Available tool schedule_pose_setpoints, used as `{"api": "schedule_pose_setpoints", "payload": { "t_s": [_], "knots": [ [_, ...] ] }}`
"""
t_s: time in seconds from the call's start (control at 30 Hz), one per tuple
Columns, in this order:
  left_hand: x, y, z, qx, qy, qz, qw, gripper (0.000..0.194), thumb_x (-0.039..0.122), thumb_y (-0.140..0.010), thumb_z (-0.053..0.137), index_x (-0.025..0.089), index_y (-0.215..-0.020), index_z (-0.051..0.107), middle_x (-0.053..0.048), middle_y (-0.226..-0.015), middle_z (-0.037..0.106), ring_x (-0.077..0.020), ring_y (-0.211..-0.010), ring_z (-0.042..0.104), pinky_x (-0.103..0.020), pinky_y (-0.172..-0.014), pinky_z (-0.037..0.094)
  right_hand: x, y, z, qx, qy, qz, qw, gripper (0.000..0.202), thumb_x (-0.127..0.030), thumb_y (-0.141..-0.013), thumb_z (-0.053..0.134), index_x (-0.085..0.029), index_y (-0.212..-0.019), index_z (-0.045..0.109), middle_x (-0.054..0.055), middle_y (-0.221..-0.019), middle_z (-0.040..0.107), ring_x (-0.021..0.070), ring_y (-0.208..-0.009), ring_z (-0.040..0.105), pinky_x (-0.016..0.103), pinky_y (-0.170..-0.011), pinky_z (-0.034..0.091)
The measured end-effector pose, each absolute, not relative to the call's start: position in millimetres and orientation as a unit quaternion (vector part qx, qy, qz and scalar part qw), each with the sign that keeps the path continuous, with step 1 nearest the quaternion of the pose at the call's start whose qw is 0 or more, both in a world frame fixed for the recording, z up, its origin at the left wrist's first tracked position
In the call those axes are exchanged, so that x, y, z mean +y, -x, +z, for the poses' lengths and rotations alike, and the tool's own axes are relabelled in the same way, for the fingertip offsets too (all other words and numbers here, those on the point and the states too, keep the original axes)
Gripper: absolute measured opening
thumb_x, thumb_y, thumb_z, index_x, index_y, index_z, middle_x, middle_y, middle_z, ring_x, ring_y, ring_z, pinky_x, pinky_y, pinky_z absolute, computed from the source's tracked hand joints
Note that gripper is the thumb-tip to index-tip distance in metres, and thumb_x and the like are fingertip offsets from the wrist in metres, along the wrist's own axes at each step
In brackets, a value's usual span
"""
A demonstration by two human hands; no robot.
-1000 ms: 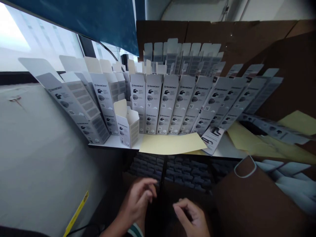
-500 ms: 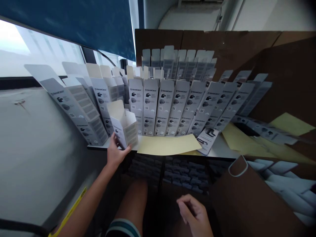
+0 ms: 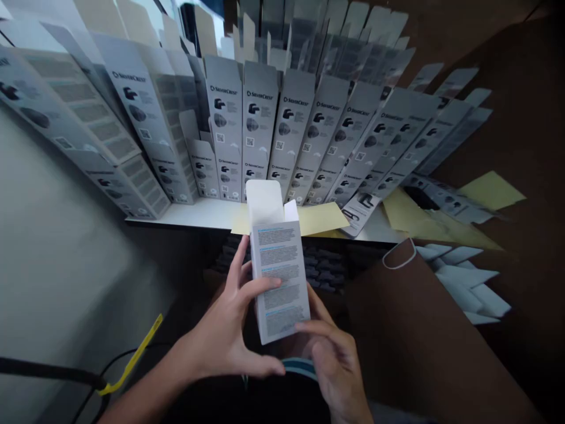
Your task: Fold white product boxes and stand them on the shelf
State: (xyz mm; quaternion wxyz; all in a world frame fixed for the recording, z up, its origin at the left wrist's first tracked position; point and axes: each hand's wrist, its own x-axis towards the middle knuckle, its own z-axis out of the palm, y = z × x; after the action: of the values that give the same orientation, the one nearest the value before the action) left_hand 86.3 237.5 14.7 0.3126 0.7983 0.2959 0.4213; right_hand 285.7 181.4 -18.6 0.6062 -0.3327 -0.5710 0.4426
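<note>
Holding the open-flapped box (image 3: 282,280) slightly tilted, just in front of the surface (image 3: 194,217). Touching its printed face and left edge with the left hand (image 3: 223,330), spread wide with thumb clear below; pinching its lower right corner between the partly curled fingers of the right hand (image 3: 333,353).

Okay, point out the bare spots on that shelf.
The widest bare strip is along the shelf's front left, before the standing boxes and left of the middle yellow sheet. A smaller patch shows between the printed packet and the yellow sheets to its right. Behind, boxes crowd; nearer, the hands and held box block the middle.
</note>
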Motion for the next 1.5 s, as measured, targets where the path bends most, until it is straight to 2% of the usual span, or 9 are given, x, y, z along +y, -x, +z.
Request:
{"api": "schedule_pose_setpoints", "payload": {
  "t_s": [0.17, 0.3, 0.53, 0.7, 1.0, 1.13, 1.23, 1.33, 1.5],
  "knots": [
    [240.6, -82.9, 11.6, 0.315, -0.790, 0.427, 0.308, 0.078, 0.029, -0.065, 0.087, 0.036, -0.130, 0.045, -0.006, -0.166, -0.001, -0.0424, -0.149, 0.023, -0.059, -0.110, 0.046, 180.4, -294.4, -11.4, -0.566, 0.362, 0.393, 0.628, 0.019, -0.035, -0.096, 0.051, -0.025, -0.099, 0.067, 0.011, -0.131, 0.062, 0.0310, -0.123, 0.060, 0.053, -0.092, 0.055],
    [236.2, -83.3, 12.9, 0.331, -0.773, 0.420, 0.342, 0.076, 0.030, -0.063, 0.087, 0.034, -0.128, 0.047, -0.007, -0.165, 0.005, -0.0434, -0.147, 0.027, -0.056, -0.103, 0.053, 176.8, -298.9, 4.3, -0.624, 0.429, 0.142, 0.638, 0.013, -0.012, -0.087, 0.061, -0.021, -0.095, 0.066, 0.007, -0.090, 0.062, 0.0220, -0.089, 0.060, 0.041, -0.078, 0.053],
    [233.4, -86.5, 15.8, 0.346, -0.746, 0.440, 0.360, 0.076, 0.028, -0.063, 0.087, 0.034, -0.128, 0.048, -0.006, -0.165, 0.009, -0.0434, -0.148, 0.025, -0.057, -0.107, 0.049, 170.1, -300.6, 47.2, -0.804, 0.355, -0.173, 0.444, 0.022, -0.005, -0.080, 0.070, -0.017, -0.098, 0.072, 0.003, -0.073, 0.065, 0.0190, -0.078, 0.054, 0.039, -0.076, 0.050],
    [235.4, -83.1, 17.2, 0.342, -0.757, 0.433, 0.349, 0.077, 0.028, -0.063, 0.086, 0.034, -0.129, 0.047, -0.005, -0.164, 0.009, -0.0434, -0.149, 0.022, -0.060, -0.112, 0.044, 176.9, -296.9, 64.1, -0.874, 0.312, -0.189, 0.320, 0.013, -0.011, -0.087, 0.067, -0.020, -0.093, 0.074, 0.001, -0.072, 0.070, 0.0158, -0.076, 0.058, 0.033, -0.074, 0.051],
    [234.0, -78.6, 17.8, 0.344, -0.757, 0.429, 0.354, 0.076, 0.025, -0.063, 0.086, 0.034, -0.127, 0.047, -0.006, -0.164, 0.010, -0.0423, -0.142, 0.037, -0.057, -0.106, 0.052, 190.9, -296.6, 42.4, -0.899, 0.251, -0.165, 0.320, 0.020, -0.008, -0.089, 0.055, -0.013, -0.097, 0.073, 0.004, -0.073, 0.069, 0.0180, -0.077, 0.056, 0.036, -0.074, 0.047],
    [234.8, -75.9, 16.8, 0.347, -0.749, 0.424, 0.373, 0.077, 0.020, -0.063, 0.085, 0.034, -0.128, 0.047, -0.006, -0.164, 0.007, -0.0451, -0.146, 0.028, -0.053, -0.098, 0.058, 190.0, -298.3, 42.9, -0.906, 0.254, -0.117, 0.318, 0.013, -0.018, -0.084, 0.064, -0.013, -0.094, 0.072, 0.003, -0.070, 0.068, 0.0179, -0.073, 0.054, 0.037, -0.070, 0.045],
    [234.8, -75.2, 16.7, 0.345, -0.736, 0.431, 0.391, 0.076, 0.019, -0.063, 0.084, 0.035, -0.128, 0.048, -0.004, -0.165, 0.003, -0.0452, -0.147, 0.027, -0.046, -0.089, 0.064, 189.5, -300.3, 43.4, -0.880, 0.275, -0.022, 0.386, 0.009, -0.018, -0.085, 0.063, -0.016, -0.091, 0.069, 0.001, -0.067, 0.061, 0.0164, -0.067, 0.050, 0.036, -0.065, 0.045],
    [234.0, -76.4, 17.5, 0.341, -0.747, 0.422, 0.384, 0.075, 0.020, -0.064, 0.085, 0.035, -0.128, 0.048, -0.005, -0.166, 0.002, -0.0428, -0.144, 0.035, -0.050, -0.096, 0.060, 189.0, -297.5, 40.3, -0.826, 0.307, 0.047, 0.470, 0.018, -0.007, -0.085, 0.062, -0.016, -0.099, 0.069, 0.002, -0.073, 0.058, 0.0156, -0.070, 0.049, 0.033, -0.064, 0.046],
    [231.1, -76.6, 21.3, 0.339, -0.754, 0.414, 0.382, 0.071, 0.030, -0.069, 0.084, 0.036, -0.128, 0.046, -0.005, -0.166, 0.000, -0.0404, -0.143, 0.038, -0.052, -0.102, 0.056, 187.1, -283.9, 28.1, -0.807, 0.368, 0.036, 0.461, 0.018, -0.010, -0.082, 0.072, -0.024, -0.093, 0.074, 0.003, -0.081, 0.054, 0.0169, -0.079, 0.049, 0.029, -0.064, 0.047]
  ]
}}
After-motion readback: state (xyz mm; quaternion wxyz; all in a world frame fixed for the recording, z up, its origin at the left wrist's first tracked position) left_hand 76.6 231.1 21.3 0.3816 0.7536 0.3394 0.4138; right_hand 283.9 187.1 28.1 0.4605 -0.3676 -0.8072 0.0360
